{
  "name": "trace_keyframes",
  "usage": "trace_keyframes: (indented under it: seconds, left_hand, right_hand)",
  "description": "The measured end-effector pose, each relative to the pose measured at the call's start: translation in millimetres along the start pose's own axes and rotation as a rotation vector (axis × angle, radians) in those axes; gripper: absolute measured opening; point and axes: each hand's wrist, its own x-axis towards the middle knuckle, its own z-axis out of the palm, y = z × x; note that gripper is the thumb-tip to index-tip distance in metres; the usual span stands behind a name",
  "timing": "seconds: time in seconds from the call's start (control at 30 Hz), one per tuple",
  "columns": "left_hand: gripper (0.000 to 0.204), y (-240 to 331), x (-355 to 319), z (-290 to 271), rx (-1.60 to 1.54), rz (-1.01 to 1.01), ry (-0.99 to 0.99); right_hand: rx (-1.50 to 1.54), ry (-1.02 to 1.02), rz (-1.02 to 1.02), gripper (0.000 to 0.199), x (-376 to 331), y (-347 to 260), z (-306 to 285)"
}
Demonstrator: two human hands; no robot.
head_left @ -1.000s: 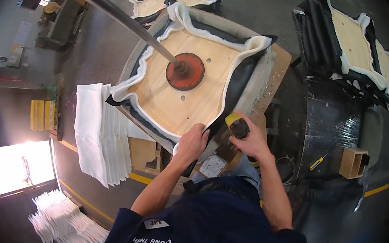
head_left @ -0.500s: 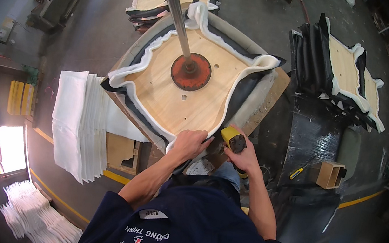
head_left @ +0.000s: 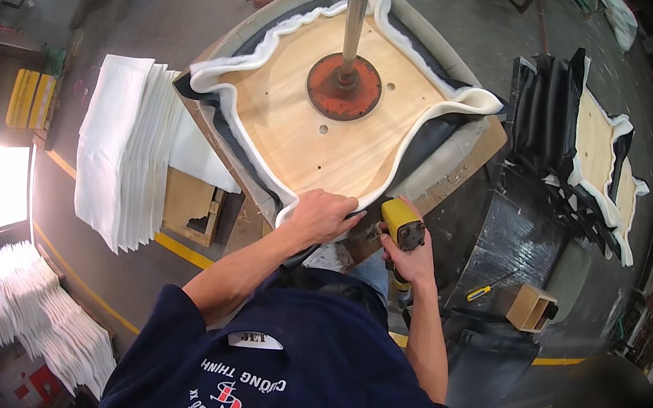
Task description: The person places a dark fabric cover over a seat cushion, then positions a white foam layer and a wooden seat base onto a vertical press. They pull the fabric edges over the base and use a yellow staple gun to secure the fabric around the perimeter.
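Observation:
A square seat board of pale plywood [head_left: 271, 120] lies face down, edged with white padding [head_left: 246, 139] and a black cover [head_left: 435, 140]. A red round press plate [head_left: 364, 98] on a metal rod [head_left: 355, 20] bears on the board. At its near corner my left hand [head_left: 321, 218] has its fingers closed on the black cover's edge, beside the padding. My right hand [head_left: 417, 262] is wrapped round a yellow staple gun [head_left: 401, 217], just right of that corner. The gun's nose is partly hidden, so whether it touches the cover I cannot tell.
White padding sheets [head_left: 117, 146] are stacked at the left, with another pile [head_left: 45, 308] lower down. Stacked seats with black covers [head_left: 545, 117] lie at the right. Near them are a yellow-handled screwdriver [head_left: 478, 293] and a small wooden box [head_left: 528, 308].
The whole view has shifted, so the seat sits higher in the picture. My left hand still grips the cover at the near corner, and the staple gun stays in my right hand beside it.

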Motion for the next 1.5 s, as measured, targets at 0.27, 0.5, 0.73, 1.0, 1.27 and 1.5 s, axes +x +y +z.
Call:
trace_keyframes:
  seconds: [0.27,0.5,0.73,1.0,1.27,1.5]
  left_hand:
    - [0.034,5,2,-2,0.120,-0.033,0.086]
    - [0.028,-12,13,-25,0.195,0.144,0.159]
    - [0.032,-38,29,-37,0.223,0.166,0.166]
    - [0.032,-73,41,-26,0.157,0.183,0.211]
    - [0.027,-80,36,-19,0.108,0.113,0.146]
    - [0.033,-78,46,-13,0.101,0.190,0.279]
  right_hand:
    - [-0.011,-0.001,0.022,0.077,1,-5,-2]
    - [0.021,0.001,0.041,0.079,-3,-17,13]
    - [-0.037,-0.086,0.103,0.078,13,-44,28]
    - [-0.103,-0.074,0.218,0.078,40,-66,56]
    - [-0.224,-0.096,0.153,0.077,50,-56,66]
    - [-0.190,-0.024,0.258,0.073,53,-67,69]
